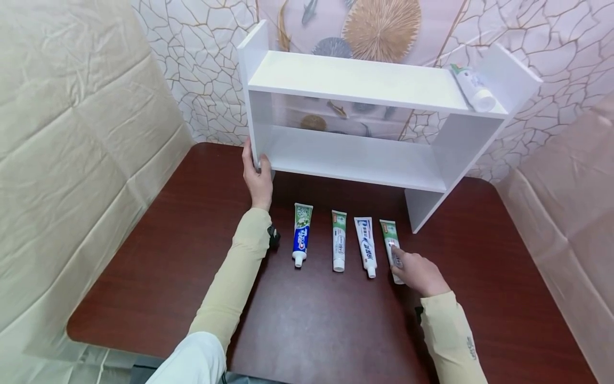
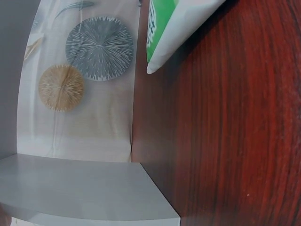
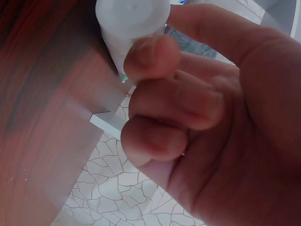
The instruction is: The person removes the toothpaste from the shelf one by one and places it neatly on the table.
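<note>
My left hand (image 1: 257, 178) grips the lower left side panel of a white two-tier shelf (image 1: 355, 154), thumb in front and fingers behind. My right hand (image 1: 422, 272) pinches a green-and-white toothpaste tube (image 1: 389, 232) near its cap end, at the right of a row on the table. Its white cap (image 3: 131, 16) shows up close in the right wrist view, beside curled fingers (image 3: 155, 103). To its left lie a white-and-blue toothpaste tube (image 1: 366, 245), a second green-and-white tube (image 1: 339, 240) and a green-and-blue one (image 1: 301, 234), caps toward me.
Another toothpaste tube (image 1: 475, 88) lies on the shelf's upper board at the right end. The shelf stands at the back of the dark red wooden table (image 1: 312, 325). Patterned cloth (image 1: 206, 69) hangs behind it, and beige cloth (image 1: 81, 133) covers the sides.
</note>
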`<action>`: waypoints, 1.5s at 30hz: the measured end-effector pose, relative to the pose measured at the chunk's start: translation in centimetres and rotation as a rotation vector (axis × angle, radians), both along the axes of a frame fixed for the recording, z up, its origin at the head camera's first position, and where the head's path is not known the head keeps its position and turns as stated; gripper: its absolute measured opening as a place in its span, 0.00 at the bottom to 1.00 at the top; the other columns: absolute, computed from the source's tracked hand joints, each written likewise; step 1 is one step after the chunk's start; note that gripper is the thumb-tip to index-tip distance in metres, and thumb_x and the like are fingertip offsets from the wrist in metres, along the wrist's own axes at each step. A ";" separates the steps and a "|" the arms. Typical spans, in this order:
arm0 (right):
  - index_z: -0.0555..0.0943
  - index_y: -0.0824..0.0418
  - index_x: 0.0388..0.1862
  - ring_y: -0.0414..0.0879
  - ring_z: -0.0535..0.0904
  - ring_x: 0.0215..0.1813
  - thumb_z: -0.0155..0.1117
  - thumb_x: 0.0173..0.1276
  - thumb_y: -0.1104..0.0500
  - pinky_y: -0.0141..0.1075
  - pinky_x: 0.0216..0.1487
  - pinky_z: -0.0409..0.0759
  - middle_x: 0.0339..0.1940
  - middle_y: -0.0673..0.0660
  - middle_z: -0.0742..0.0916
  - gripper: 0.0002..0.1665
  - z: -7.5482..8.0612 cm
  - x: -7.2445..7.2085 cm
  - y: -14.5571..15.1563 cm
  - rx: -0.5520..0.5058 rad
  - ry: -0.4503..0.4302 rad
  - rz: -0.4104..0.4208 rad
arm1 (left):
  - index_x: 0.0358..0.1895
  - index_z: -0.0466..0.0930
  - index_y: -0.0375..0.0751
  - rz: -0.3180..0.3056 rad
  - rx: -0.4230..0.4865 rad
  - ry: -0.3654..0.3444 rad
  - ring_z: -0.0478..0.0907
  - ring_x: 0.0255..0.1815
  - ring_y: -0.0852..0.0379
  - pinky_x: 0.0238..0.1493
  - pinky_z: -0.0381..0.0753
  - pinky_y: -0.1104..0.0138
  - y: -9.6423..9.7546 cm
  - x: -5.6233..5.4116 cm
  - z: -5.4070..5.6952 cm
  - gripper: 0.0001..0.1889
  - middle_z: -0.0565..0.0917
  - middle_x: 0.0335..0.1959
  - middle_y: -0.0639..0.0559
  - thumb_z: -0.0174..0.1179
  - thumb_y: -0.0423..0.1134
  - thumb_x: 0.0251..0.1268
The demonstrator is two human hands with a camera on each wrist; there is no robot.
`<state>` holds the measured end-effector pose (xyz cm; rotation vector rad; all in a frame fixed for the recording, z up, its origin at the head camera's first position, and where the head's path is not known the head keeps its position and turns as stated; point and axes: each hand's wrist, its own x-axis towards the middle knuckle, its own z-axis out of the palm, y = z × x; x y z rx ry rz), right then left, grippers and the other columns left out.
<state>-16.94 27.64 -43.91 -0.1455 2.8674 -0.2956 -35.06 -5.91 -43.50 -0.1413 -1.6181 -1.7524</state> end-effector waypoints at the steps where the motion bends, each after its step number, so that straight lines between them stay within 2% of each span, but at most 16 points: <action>1: 0.71 0.72 0.65 0.50 0.75 0.31 0.60 0.65 0.58 0.41 0.30 0.72 0.45 0.73 0.84 0.32 0.0 0.0 0.0 0.000 -0.003 -0.002 | 0.74 0.60 0.47 0.001 -0.001 0.007 0.73 0.62 0.52 0.60 0.74 0.57 0.0 -0.1 -0.1 0.27 0.71 0.69 0.49 0.47 0.34 0.72; 6: 0.69 0.70 0.67 0.48 0.74 0.29 0.59 0.67 0.57 0.40 0.30 0.71 0.43 0.70 0.85 0.32 0.0 0.3 0.0 -0.007 -0.017 -0.015 | 0.74 0.59 0.48 -0.010 -0.001 0.027 0.73 0.63 0.53 0.60 0.74 0.57 -0.1 -0.2 -0.4 0.27 0.70 0.70 0.51 0.48 0.36 0.72; 11: 0.68 0.68 0.69 0.47 0.72 0.26 0.58 0.68 0.57 0.39 0.28 0.70 0.37 0.67 0.85 0.33 0.0 0.5 0.0 -0.014 -0.022 -0.022 | 0.74 0.59 0.45 -0.012 0.003 0.008 0.72 0.62 0.50 0.59 0.74 0.57 0.0 0.1 0.0 0.27 0.69 0.70 0.48 0.47 0.33 0.72; 17: 0.71 0.66 0.68 0.46 0.71 0.26 0.55 0.69 0.56 0.37 0.25 0.68 0.35 0.64 0.84 0.30 0.4 0.3 0.1 0.000 -0.026 -0.035 | 0.72 0.60 0.39 -0.016 0.006 -0.010 0.73 0.61 0.47 0.59 0.74 0.57 0.2 2.3 2.0 0.27 0.71 0.68 0.41 0.46 0.31 0.71; 20: 0.73 0.65 0.66 0.47 0.73 0.27 0.54 0.70 0.57 0.37 0.24 0.67 0.41 0.68 0.85 0.27 0.8 0.2 0.1 0.003 -0.013 -0.032 | 0.72 0.61 0.39 -0.010 0.002 -0.005 0.73 0.61 0.46 0.59 0.74 0.57 0.3 2.6 2.3 0.26 0.71 0.67 0.40 0.47 0.30 0.71; 23: 0.74 0.64 0.65 0.49 0.74 0.30 0.53 0.71 0.57 0.37 0.25 0.67 0.49 0.72 0.83 0.26 1.3 0.2 0.0 -0.004 0.012 -0.022 | 0.71 0.63 0.38 0.001 0.001 0.011 0.73 0.60 0.45 0.58 0.74 0.57 0.4 2.6 2.4 0.26 0.71 0.67 0.40 0.48 0.29 0.70; 26: 0.74 0.64 0.65 0.49 0.75 0.30 0.53 0.71 0.57 0.37 0.25 0.67 0.50 0.72 0.83 0.26 1.8 0.3 -0.1 -0.025 0.058 -0.031 | 0.71 0.62 0.38 0.004 -0.005 0.021 0.73 0.60 0.45 0.58 0.74 0.58 0.3 2.5 2.4 0.26 0.72 0.67 0.39 0.47 0.29 0.70; 29: 0.76 0.65 0.62 0.49 0.75 0.29 0.53 0.72 0.57 0.38 0.25 0.68 0.48 0.71 0.85 0.23 2.5 0.4 -0.4 -0.070 0.150 -0.068 | 0.71 0.62 0.37 0.004 -0.006 0.019 0.73 0.60 0.45 0.57 0.75 0.58 0.2 2.5 2.3 0.26 0.71 0.67 0.39 0.47 0.29 0.70; 33: 0.80 0.64 0.55 0.50 0.77 0.28 0.53 0.72 0.57 0.40 0.25 0.70 0.39 0.66 0.88 0.19 4.2 0.7 -0.8 -0.146 0.337 -0.118 | 0.72 0.62 0.39 0.000 -0.007 0.003 0.73 0.61 0.46 0.58 0.74 0.58 0.0 2.6 2.2 0.26 0.71 0.67 0.40 0.47 0.30 0.71; 41: 0.83 0.63 0.47 0.50 0.76 0.24 0.57 0.68 0.60 0.44 0.25 0.68 0.26 0.60 0.85 0.13 9.4 0.6 -1.1 -0.201 0.737 -0.132 | 0.72 0.63 0.41 0.004 -0.006 -0.025 0.72 0.60 0.48 0.55 0.75 0.57 0.0 2.7 2.0 0.26 0.71 0.67 0.42 0.47 0.31 0.71; 45: 0.83 0.63 0.49 0.53 0.74 0.25 0.58 0.67 0.62 0.47 0.29 0.67 0.25 0.61 0.83 0.14 12.1 0.0 -1.0 -0.225 0.888 -0.160 | 0.71 0.64 0.40 0.032 -0.020 -0.019 0.73 0.58 0.47 0.51 0.76 0.59 0.3 2.8 2.2 0.25 0.72 0.67 0.42 0.47 0.31 0.71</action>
